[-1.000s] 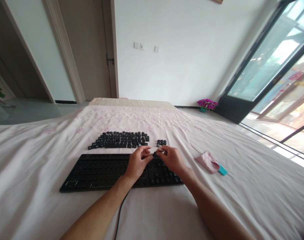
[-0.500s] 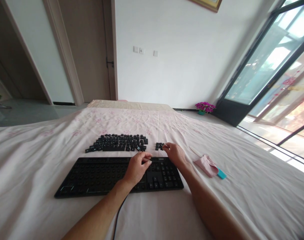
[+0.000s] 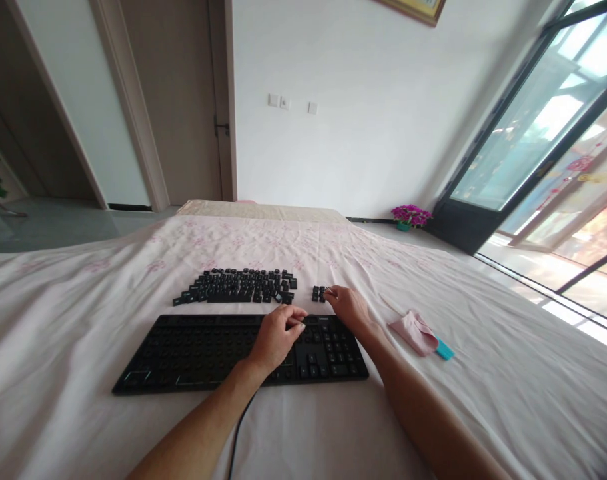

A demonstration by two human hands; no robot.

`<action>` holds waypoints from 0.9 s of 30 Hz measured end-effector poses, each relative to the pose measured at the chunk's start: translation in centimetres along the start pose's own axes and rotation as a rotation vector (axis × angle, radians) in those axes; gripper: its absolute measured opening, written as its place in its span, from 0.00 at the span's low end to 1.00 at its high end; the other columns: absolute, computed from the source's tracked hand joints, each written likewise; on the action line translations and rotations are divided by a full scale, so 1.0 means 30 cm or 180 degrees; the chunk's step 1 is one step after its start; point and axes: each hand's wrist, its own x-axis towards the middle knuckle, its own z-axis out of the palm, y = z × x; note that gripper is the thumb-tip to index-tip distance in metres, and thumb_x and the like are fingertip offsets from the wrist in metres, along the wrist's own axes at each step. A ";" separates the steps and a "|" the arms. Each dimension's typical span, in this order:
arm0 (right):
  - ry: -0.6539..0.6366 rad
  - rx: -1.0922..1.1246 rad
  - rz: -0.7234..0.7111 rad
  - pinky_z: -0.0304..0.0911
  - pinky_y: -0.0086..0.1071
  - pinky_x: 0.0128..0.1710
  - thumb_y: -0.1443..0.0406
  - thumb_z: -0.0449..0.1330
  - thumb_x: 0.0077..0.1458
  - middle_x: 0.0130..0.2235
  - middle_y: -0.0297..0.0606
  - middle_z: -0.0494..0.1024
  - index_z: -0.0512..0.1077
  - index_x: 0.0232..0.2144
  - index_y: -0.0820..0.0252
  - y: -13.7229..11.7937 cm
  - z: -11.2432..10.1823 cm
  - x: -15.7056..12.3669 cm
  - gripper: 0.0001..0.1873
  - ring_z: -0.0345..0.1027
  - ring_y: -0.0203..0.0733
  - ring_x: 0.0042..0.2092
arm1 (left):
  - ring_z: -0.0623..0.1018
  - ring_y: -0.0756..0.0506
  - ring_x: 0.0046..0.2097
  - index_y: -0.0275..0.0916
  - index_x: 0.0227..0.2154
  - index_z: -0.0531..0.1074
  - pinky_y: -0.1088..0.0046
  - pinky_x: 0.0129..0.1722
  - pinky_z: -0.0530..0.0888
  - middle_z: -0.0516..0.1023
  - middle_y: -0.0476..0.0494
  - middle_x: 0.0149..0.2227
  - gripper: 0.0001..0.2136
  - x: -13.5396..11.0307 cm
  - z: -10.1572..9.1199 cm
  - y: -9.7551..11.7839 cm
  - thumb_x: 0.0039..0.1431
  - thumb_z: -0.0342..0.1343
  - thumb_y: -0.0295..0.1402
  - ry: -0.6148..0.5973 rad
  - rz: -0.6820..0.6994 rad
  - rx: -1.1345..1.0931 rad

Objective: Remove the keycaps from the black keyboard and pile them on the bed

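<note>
A black computer keyboard [image 3: 310, 350] lies on the bed, most of its left part stripped of keycaps, while the number pad at the right still has its keys. My left hand [image 3: 278, 337] rests over its middle, fingers curled and thumb close to the fingertips by the top edge; anything in them is too small to make out. Beyond the top edge, my right hand [image 3: 350, 309] pinches a thin shiny metal tool [image 3: 328, 290]. Its fingertips are at a small group of keycaps [image 3: 316, 293]. Many loose keycaps [image 3: 230, 288] lie in rows behind the keyboard.
A pink cloth pouch [image 3: 416, 332] with a turquoise piece [image 3: 444, 349] at its end lies to the right. The keyboard's cable [image 3: 237, 427] runs toward me. The pale bedsheet [image 3: 483, 373] is wrinkled. A pot of magenta flowers [image 3: 410, 217] stands by the wall.
The whole view has shifted slightly. Both hands stay in nearly the same places, the left over the keyboard and the right at the small keycap group.
</note>
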 end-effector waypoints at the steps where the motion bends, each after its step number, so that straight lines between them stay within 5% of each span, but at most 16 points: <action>1: 0.0072 0.0082 -0.0018 0.56 0.30 0.31 0.54 0.51 0.60 0.32 0.41 0.79 0.77 0.32 0.59 -0.003 -0.010 -0.006 0.19 0.72 0.44 0.35 | 0.78 0.50 0.34 0.38 0.37 0.74 0.72 0.41 0.74 0.78 0.46 0.36 0.10 0.000 0.000 -0.001 0.51 0.55 0.22 -0.0010 -0.0003 0.0002; 5: 0.0294 0.0735 -0.0428 0.60 0.31 0.38 0.57 0.41 0.65 0.35 0.40 0.79 0.76 0.34 0.59 -0.031 -0.083 -0.045 0.26 0.71 0.41 0.38 | 0.78 0.49 0.35 0.38 0.36 0.74 0.72 0.41 0.74 0.77 0.46 0.37 0.10 0.000 0.002 0.003 0.51 0.55 0.22 -0.0064 -0.0007 -0.0010; 9: 0.0299 0.1062 -0.1078 0.60 0.31 0.42 0.60 0.41 0.65 0.33 0.35 0.78 0.75 0.31 0.57 -0.069 -0.162 -0.101 0.24 0.70 0.39 0.39 | 0.77 0.49 0.35 0.38 0.36 0.74 0.71 0.41 0.73 0.77 0.47 0.37 0.10 -0.003 0.001 0.016 0.51 0.55 0.23 -0.0129 -0.0024 0.0035; 14: -0.0306 0.1968 -0.0761 0.63 0.27 0.30 0.57 0.50 0.60 0.29 0.33 0.76 0.73 0.31 0.59 -0.095 -0.181 -0.158 0.15 0.68 0.34 0.28 | 0.77 0.49 0.36 0.39 0.35 0.74 0.71 0.41 0.73 0.77 0.47 0.37 0.10 -0.009 -0.003 0.026 0.51 0.55 0.23 -0.0218 0.0010 0.0199; 18: -0.0957 0.2469 -0.0712 0.65 0.26 0.29 0.58 0.55 0.56 0.28 0.33 0.74 0.73 0.30 0.61 -0.101 -0.167 -0.181 0.13 0.68 0.35 0.29 | 0.76 0.49 0.35 0.40 0.35 0.74 0.71 0.41 0.72 0.76 0.48 0.37 0.09 -0.010 -0.002 0.027 0.51 0.54 0.23 -0.0229 0.0036 0.0284; 27: -0.1148 0.2533 -0.0927 0.65 0.28 0.33 0.60 0.58 0.55 0.30 0.34 0.76 0.76 0.30 0.61 -0.098 -0.153 -0.196 0.11 0.69 0.37 0.33 | 0.76 0.49 0.35 0.40 0.34 0.74 0.72 0.40 0.71 0.75 0.48 0.36 0.09 -0.010 -0.007 0.040 0.51 0.54 0.24 -0.0387 0.0095 0.0339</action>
